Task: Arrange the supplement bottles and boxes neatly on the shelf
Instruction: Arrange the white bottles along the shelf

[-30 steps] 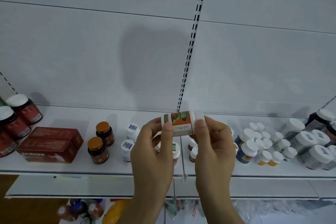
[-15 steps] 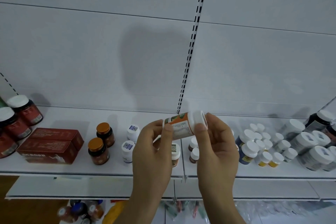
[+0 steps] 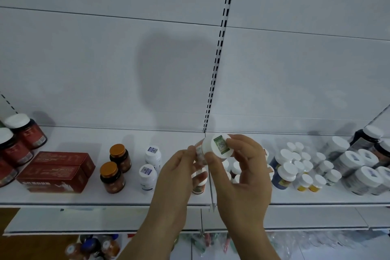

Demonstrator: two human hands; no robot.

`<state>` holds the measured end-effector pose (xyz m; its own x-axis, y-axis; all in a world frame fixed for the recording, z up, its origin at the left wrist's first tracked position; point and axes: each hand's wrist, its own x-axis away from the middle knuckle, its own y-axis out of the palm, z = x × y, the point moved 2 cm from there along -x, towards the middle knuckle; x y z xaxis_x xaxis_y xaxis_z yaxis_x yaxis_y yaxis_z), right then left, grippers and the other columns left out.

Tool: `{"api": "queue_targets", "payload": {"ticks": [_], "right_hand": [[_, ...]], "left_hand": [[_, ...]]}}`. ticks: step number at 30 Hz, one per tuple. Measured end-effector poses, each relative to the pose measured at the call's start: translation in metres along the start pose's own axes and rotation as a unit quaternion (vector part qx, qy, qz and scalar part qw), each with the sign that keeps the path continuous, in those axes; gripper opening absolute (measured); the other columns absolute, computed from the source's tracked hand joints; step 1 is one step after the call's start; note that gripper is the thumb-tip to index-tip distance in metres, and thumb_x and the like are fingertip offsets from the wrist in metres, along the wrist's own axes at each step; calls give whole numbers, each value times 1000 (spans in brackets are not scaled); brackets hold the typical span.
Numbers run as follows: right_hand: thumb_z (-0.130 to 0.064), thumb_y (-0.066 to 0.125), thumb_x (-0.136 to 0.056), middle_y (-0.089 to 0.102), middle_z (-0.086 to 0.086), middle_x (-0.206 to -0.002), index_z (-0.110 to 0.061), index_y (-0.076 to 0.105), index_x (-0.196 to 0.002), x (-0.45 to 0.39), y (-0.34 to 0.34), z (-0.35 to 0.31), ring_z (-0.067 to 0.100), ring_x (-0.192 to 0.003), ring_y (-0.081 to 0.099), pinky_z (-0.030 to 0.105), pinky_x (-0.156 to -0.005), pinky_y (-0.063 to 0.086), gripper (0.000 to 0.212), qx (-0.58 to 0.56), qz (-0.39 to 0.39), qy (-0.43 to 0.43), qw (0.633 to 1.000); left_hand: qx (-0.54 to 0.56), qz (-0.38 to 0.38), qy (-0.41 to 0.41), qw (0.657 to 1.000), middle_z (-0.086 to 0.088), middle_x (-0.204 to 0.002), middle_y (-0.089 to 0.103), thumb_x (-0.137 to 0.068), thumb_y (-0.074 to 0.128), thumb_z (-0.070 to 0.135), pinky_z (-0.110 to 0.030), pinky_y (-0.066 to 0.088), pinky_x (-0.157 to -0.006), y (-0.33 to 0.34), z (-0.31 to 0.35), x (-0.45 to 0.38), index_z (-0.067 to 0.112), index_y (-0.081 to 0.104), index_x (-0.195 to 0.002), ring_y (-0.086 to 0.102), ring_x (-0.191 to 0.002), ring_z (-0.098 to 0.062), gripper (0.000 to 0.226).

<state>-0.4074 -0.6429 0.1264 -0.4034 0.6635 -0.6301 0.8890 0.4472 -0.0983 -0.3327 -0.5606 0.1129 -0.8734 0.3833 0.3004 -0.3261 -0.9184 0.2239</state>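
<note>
Shelf (image 3: 63, 198) behind | bottle (image 3: 218, 145) pinched between left hand (image 3: 177, 177), right hand (image 3: 242, 175)

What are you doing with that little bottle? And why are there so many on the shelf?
A person is holding one small white-capped bottle in front of the shelf, with the left hand and right hand both gripping it. Its cap, which has a green sticker, faces the camera. On the shelf stand red boxes, orange-lidded jars and a crowd of white-capped bottles on the right. The held bottle is not on the shelf yet.
</note>
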Motion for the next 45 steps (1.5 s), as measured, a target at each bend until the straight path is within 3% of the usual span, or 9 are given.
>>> {"api": "queue_targets", "payload": {"ticks": [4, 7, 10, 14, 19, 28, 35, 40, 45], "right_hand": [[-37, 68, -89, 63, -19, -119, -37, 61, -113, 2, -5, 9, 20, -115, 63, 31, -90, 55, 25, -26, 18, 33, 999], [-41, 67, -95, 68, -17, -112, -41, 64, -111, 4, -7, 14, 15, -107, 67, 40, -80, 60, 16, -32, 12, 125, 992], [-30, 62, -96, 70, -14, -116, -36, 69, -110, 5, -8, 19, 10, -110, 66, 27, -86, 57, 17, -32, 2, 168, 985], [-17, 60, -96, 69, -15, -120, -34, 74, -107, 3, -10, 23, 2, -117, 60, 15, -87, 52, 25, -24, -28, 221, 975], [-6, 56, -94, 72, -19, -112, -35, 77, -102, 1, -12, 28, -2, -107, 63, 16, -82, 49, 37, -18, -67, 276, 959], [-14, 55, -100, 77, 1, -87, -24, 77, -96, -24, -20, 28, 17, -86, 72, 34, -82, 58, 25, -85, -103, 315, 940], [-30, 72, -91, 75, -11, -77, -25, 70, -89, -61, -14, 17, 1, -68, 70, 11, -58, 50, 7, 47, -235, 213, 947], [-31, 74, -90, 70, -16, -84, -31, 66, -95, -64, 12, 27, -7, -73, 64, 6, -61, 46, 9, 131, -253, 130, 950], [-26, 72, -90, 64, -6, -107, -22, 65, -112, -48, 50, 69, 12, -83, 65, 28, -74, 55, 24, 227, -308, 5, 924]], "left_hand": [[25, 5, 37, 999, 2, -92, 77, -102, 49, 31, -40, 58, -83, 1, 0, 6, 19, 68, -102, 74, -90, -18, 23], [12, 30, 123, 992, 7, -91, 76, -100, 54, 30, -28, 60, -71, 3, 4, 13, 17, 64, -101, 73, -87, -13, 17], [-65, 61, 252, 964, 25, -98, 71, -93, 62, 31, -8, 51, -68, 4, 9, 20, 27, 62, -104, 69, -92, 2, 12], [-136, 93, 357, 919, 27, -117, 63, -84, 70, 37, -14, 51, -87, 2, 7, 21, 35, 56, -118, 63, -112, -4, 37], [-197, 93, 417, 882, 30, -121, 55, -82, 75, 40, -13, 50, -88, -1, 4, 19, 38, 50, -124, 60, -113, -9, 49], [-306, 9, 431, 849, 24, -124, 51, -82, 73, 37, 1, 37, -92, -14, -2, 8, 36, 42, -132, 46, -120, 10, 59], [-368, 42, 435, 821, 3, -132, 53, -86, 69, 35, 2, 34, -95, -28, -22, -11, 26, 42, -135, 47, -120, -4, 56], [-411, 50, 291, 863, 10, -144, 47, -87, 67, 47, -17, 37, -97, -44, -41, -21, 30, 38, -144, 46, -128, -9, 66], [-549, 40, 194, 812, 6, -146, 47, -97, 50, 53, -22, 39, -101, -65, -71, -30, 25, 39, -145, 45, -131, -12, 57]]}}
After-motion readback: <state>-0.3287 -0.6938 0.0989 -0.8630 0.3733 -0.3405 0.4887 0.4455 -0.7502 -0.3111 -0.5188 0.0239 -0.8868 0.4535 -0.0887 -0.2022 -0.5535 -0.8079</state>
